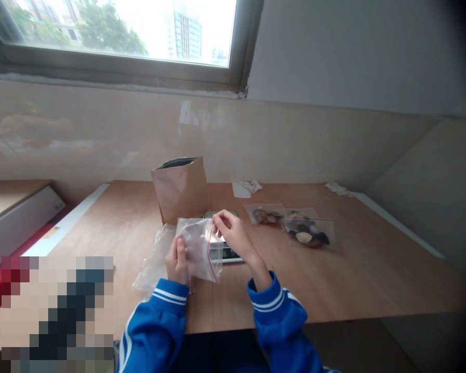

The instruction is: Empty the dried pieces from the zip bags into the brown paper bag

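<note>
A clear zip-lock bag point(197, 247) with a red seal line is held up between my hands, and nothing shows inside it. My left hand point(177, 259) grips its left side, thumb on the front. At the red-lined edge, the fingertips of my right hand point(230, 230) pinch the top corner. Behind the bag sits a digital scale point(233, 254), partly covered by the bag and my right hand. More clear plastic bags point(153, 264) lie on the table to the left of my left hand. An open brown paper pouch point(181, 189) stands upright behind them.
Several zip-lock bags with dark and pale pieces inside, one of them a filled bag point(309, 233), lie on the wooden table point(373, 269) to the right. White paper scraps point(246, 189) rest near the back wall. A blurred patch hides the lower left.
</note>
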Demonstrator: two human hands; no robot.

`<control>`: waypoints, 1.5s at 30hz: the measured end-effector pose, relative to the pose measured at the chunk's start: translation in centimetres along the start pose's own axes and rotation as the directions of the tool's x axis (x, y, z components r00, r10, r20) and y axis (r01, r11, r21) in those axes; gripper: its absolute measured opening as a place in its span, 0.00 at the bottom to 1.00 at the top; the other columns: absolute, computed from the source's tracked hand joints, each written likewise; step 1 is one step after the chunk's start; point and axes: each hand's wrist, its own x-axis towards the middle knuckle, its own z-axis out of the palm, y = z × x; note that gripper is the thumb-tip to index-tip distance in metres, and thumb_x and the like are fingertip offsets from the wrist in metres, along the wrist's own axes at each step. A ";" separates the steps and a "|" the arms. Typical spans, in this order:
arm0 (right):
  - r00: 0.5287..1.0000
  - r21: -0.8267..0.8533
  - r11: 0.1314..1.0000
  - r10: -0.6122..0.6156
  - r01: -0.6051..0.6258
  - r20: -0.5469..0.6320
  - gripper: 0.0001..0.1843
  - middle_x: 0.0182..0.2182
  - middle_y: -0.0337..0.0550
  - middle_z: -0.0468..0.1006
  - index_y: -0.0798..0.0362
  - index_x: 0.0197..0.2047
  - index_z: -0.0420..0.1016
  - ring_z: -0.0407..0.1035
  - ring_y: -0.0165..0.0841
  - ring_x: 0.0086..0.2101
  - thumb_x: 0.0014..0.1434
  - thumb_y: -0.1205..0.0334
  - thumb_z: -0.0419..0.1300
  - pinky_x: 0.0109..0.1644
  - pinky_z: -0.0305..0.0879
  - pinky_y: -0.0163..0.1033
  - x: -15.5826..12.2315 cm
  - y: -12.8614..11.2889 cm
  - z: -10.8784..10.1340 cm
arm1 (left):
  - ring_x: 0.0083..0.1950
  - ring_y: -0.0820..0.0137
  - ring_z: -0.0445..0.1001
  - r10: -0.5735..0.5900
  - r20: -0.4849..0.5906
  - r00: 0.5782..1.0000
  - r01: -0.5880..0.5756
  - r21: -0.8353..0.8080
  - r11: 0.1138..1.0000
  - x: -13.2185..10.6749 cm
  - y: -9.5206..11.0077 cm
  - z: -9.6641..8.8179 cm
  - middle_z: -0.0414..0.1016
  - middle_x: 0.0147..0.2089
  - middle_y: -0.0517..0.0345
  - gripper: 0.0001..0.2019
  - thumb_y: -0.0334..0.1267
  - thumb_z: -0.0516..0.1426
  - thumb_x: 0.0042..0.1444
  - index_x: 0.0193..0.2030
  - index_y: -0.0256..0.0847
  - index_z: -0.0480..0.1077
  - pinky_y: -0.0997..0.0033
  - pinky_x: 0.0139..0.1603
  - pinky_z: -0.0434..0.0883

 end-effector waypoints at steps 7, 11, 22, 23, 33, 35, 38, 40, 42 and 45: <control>0.964 0.138 0.986 -0.053 0.092 -0.261 0.17 0.26 0.35 0.69 0.49 0.35 0.65 0.65 0.28 0.27 0.65 0.45 0.50 0.34 0.63 0.34 -2.8 -0.3 -2.6 | 0.16 0.78 0.63 0.069 -0.023 0.997 -0.065 0.167 0.984 -1.9 3.7 -1.0 0.69 0.23 0.65 0.20 0.51 0.49 0.61 0.49 0.38 0.69 0.77 0.19 0.65; 0.997 0.098 0.995 -0.027 0.034 -0.077 0.18 0.32 0.40 0.74 0.50 0.39 0.70 0.69 0.31 0.33 0.64 0.44 0.50 0.37 0.64 0.35 -3.9 -0.9 -1.9 | 0.19 0.76 0.68 0.020 0.012 1.000 -0.022 0.150 0.988 -2.5 4.8 -0.6 0.75 0.31 0.59 0.19 0.51 0.51 0.60 0.49 0.40 0.67 0.77 0.18 0.66; 0.981 0.096 0.995 0.050 -0.032 -0.186 0.22 0.37 0.45 0.76 0.51 0.46 0.73 0.70 0.35 0.35 0.67 0.47 0.44 0.36 0.67 0.38 -4.5 3.1 -3.0 | 0.17 0.76 0.62 -0.088 -0.097 0.991 0.113 0.299 0.948 -1.0 5.5 -2.8 0.68 0.26 0.64 0.18 0.56 0.52 0.56 0.42 0.43 0.65 0.78 0.15 0.59; 0.969 -0.009 1.000 0.018 -0.021 -0.247 0.21 0.39 0.47 0.76 0.51 0.46 0.73 0.70 0.37 0.40 0.67 0.49 0.44 0.41 0.67 0.40 -4.1 4.3 -3.9 | 0.19 0.75 0.64 -0.122 -0.100 0.987 0.149 0.331 0.932 -0.6 5.4 -3.5 0.68 0.28 0.63 0.19 0.57 0.52 0.56 0.43 0.44 0.64 0.77 0.15 0.61; 0.950 -0.852 0.484 -0.119 -0.199 -0.289 0.22 0.58 0.59 0.63 0.56 0.54 0.70 0.57 0.49 0.56 0.55 0.68 0.57 0.59 0.51 0.53 0.8 13.6 -9.8 | 0.43 0.54 0.74 -0.092 0.088 0.992 -0.010 0.774 0.633 2.1 2.2 -5.4 0.70 0.41 0.48 0.33 0.55 0.49 0.56 0.62 0.34 0.55 0.50 0.48 0.69; 0.930 -0.828 0.522 -0.158 -0.206 -0.331 0.15 0.54 0.55 0.68 0.53 0.48 0.74 0.60 0.45 0.53 0.58 0.67 0.54 0.57 0.52 0.50 0.7 14.2 -10.0 | 0.51 0.49 0.70 -0.020 0.111 0.994 -0.084 0.846 0.527 2.1 1.2 -5.0 0.68 0.46 0.39 0.33 0.53 0.49 0.56 0.62 0.29 0.57 0.46 0.53 0.65; 0.891 -0.772 0.601 -0.212 -0.206 -0.402 0.15 0.50 0.50 0.72 0.51 0.43 0.77 0.63 0.42 0.51 0.61 0.66 0.50 0.55 0.52 0.48 0.6 14.6 -10.3 | 0.56 0.44 0.63 0.028 0.060 0.998 -0.066 0.922 0.382 1.5 0.6 -4.4 0.60 0.57 0.31 0.33 0.51 0.49 0.58 0.65 0.30 0.57 0.39 0.53 0.62; 0.863 -0.745 0.639 -0.254 -0.188 -0.436 0.15 0.49 0.49 0.74 0.51 0.43 0.76 0.64 0.40 0.51 0.62 0.65 0.49 0.56 0.51 0.47 0.6 14.5 -10.2 | 0.59 0.43 0.59 0.074 0.038 0.997 -0.062 0.930 0.362 1.0 1.1 -4.1 0.53 0.64 0.31 0.34 0.51 0.49 0.59 0.68 0.33 0.53 0.37 0.54 0.60; 0.830 -0.722 0.676 -0.310 -0.150 -0.463 0.15 0.49 0.48 0.75 0.51 0.44 0.76 0.65 0.39 0.51 0.63 0.63 0.48 0.58 0.50 0.47 0.7 14.2 -10.0 | 0.63 0.43 0.56 0.135 0.037 0.990 -0.086 0.922 0.377 0.6 2.2 -3.9 0.48 0.67 0.33 0.34 0.49 0.49 0.60 0.69 0.34 0.50 0.39 0.57 0.58; 0.763 -0.664 0.742 -0.373 -0.096 -0.528 0.16 0.50 0.50 0.76 0.52 0.45 0.75 0.67 0.38 0.52 0.65 0.60 0.48 0.59 0.50 0.48 0.5 13.4 -9.8 | 0.68 0.47 0.50 0.241 0.100 0.965 -0.189 0.905 0.382 -0.1 3.8 -3.8 0.46 0.69 0.38 0.28 0.46 0.47 0.62 0.68 0.41 0.55 0.43 0.63 0.53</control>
